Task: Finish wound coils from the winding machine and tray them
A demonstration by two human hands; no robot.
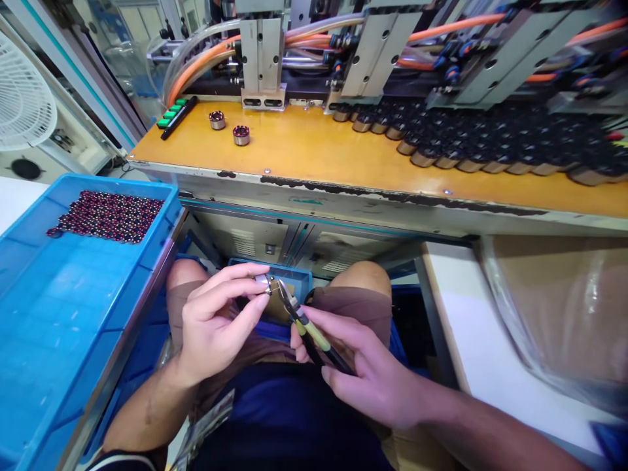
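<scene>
Between the thumb and fingertips of my left hand (216,327) is a small round wound stator (262,281), its metal side partly covered by the fingers. Thin wire ends stick out of it to the right. My right hand (375,376) is wrapped around the handles of wire cutters (316,335) with black and yellow-green grips. The cutter jaws (283,293) point up and left at the wires, just right of the stator. Whether the blades touch a wire is too small to tell. Both hands are above my lap.
A blue tray (63,314) on the left bears many wound coil parts (112,216). Two stators (216,120) and a black marker (178,118) lie on the orange-yellow bench (304,147). Rows of black-topped cylinders (471,140) stand below the machine. Below my hands is a blue bin (301,278).
</scene>
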